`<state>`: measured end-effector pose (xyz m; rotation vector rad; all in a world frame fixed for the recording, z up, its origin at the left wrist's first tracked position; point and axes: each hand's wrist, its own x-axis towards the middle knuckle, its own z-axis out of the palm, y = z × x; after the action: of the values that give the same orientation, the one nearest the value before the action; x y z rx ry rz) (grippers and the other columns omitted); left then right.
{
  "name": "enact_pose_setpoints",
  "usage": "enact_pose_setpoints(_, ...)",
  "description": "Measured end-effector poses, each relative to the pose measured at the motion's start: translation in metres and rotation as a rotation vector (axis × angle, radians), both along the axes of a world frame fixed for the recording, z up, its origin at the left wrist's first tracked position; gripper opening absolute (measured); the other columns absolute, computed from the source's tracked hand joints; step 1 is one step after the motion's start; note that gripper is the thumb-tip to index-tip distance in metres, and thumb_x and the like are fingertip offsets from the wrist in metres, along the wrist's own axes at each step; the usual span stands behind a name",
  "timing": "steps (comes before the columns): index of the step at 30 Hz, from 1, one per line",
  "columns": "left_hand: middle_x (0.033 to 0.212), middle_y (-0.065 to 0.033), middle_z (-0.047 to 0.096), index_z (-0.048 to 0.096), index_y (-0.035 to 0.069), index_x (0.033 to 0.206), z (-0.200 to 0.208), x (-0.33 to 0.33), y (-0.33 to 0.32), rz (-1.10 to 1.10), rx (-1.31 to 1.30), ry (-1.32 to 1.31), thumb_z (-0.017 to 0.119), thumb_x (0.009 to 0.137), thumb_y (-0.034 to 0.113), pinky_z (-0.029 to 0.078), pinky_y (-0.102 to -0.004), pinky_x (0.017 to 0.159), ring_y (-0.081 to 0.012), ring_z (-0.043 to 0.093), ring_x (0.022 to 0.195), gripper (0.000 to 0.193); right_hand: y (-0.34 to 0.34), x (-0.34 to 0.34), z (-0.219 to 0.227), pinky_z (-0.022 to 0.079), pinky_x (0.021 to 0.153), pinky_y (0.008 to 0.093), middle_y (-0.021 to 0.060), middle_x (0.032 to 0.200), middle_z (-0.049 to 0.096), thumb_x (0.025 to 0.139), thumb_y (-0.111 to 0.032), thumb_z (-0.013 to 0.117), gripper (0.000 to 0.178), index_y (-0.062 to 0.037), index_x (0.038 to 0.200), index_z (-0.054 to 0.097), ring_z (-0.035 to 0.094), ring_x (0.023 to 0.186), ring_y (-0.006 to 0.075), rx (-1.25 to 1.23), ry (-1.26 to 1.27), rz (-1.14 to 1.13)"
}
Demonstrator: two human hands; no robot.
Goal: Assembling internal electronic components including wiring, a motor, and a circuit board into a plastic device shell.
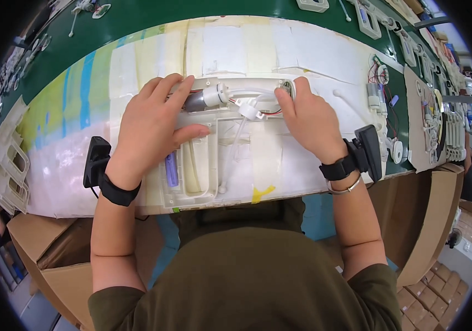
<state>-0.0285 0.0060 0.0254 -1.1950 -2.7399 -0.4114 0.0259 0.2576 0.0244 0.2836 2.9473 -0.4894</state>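
Observation:
A long white plastic housing (258,83) lies open on the table, part of an L-shaped casing with a rectangular frame (212,165) toward me. Inside sit a grey-and-white motor pump (205,99), red and black wires, a clear tube (240,135) and a white connector (249,110). My left hand (153,124) spans the housing's left end, fingers over its far side, thumb near the frame's upper edge. My right hand (313,118) grips the right end, thumb beside a small round part (286,87). A purple cylindrical battery (171,170) rests in the frame's left side.
White plastic shells (9,160) are stacked at the left table edge. Another motor with wires (376,91) lies to the right, beside a cardboard sheet (420,121) and more white parts. Cardboard boxes (59,265) stand below the table. A green work surface (153,11) runs behind.

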Motion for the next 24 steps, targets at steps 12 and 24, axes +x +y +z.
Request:
enact_pose_setpoints(12,0.12,-0.0119,0.056,0.065,0.005,0.09,0.031,0.009,0.031,-0.197,0.098,0.134,0.067,0.079,0.017,0.041,-0.04,0.092,-0.0302,0.052,0.113,0.017,0.005,-0.003,0.016,0.049,0.066,0.0275,0.0108,0.08,0.061,0.079,-0.005,0.062,0.023,-0.0016,0.102,0.059,0.06,0.07,0.0218,-0.619,0.377,0.387)
enact_pose_setpoints(24,0.114,-0.0148,0.06,0.063,0.0,0.074,-0.019,-0.016,0.067,-0.204,0.2,-0.082,0.06,0.079,0.009,0.049,-0.038,0.081,-0.0323,0.06,0.089,0.011,0.016,-0.004,0.007,0.049,0.07,0.032,0.0118,0.092,0.061,0.078,0.001,0.059,0.025,-0.0056,0.102,0.062,0.059,0.08,0.0265,-0.52,0.452,0.55)
